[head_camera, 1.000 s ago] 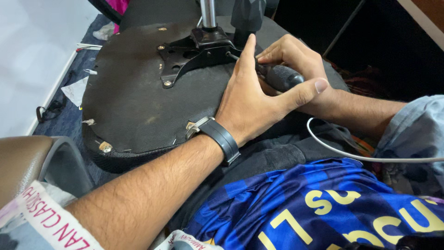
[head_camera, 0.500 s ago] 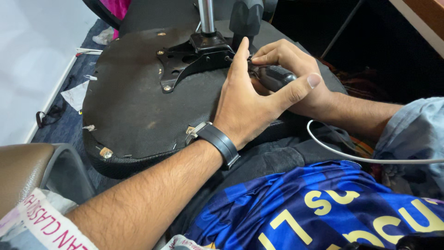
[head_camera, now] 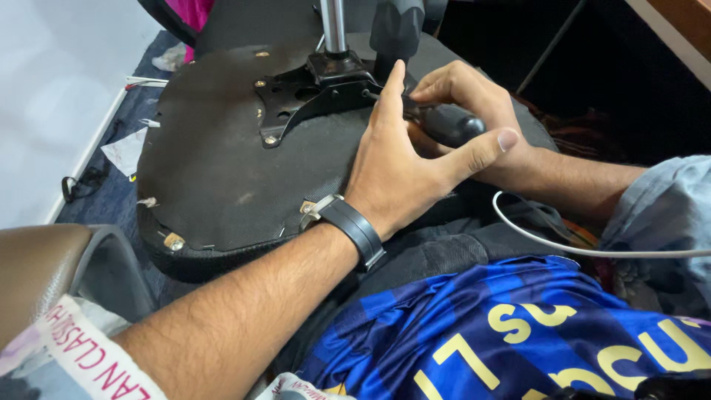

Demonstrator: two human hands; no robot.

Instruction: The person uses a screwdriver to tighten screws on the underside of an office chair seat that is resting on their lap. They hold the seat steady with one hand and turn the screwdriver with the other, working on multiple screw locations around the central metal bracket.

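Both hands: right hand [head_camera: 474,104] grips screwdriver [head_camera: 444,122]; left hand [head_camera: 404,167] steadies

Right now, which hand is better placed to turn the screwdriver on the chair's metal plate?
The right hand: it already grips the screwdriver handle. The left hand lies flat on the seat underside, only steadying.

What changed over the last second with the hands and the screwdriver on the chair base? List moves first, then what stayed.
Little moved. The left hand slid slightly up the seat underside, its forefinger now reaching nearer the metal bracket. The right hand tilted a touch, with the screwdriver following. Unchanged: the right hand's grip on the handle, the left hand lying flat against the seat, the tip at the bracket, and the white cable across the lap.
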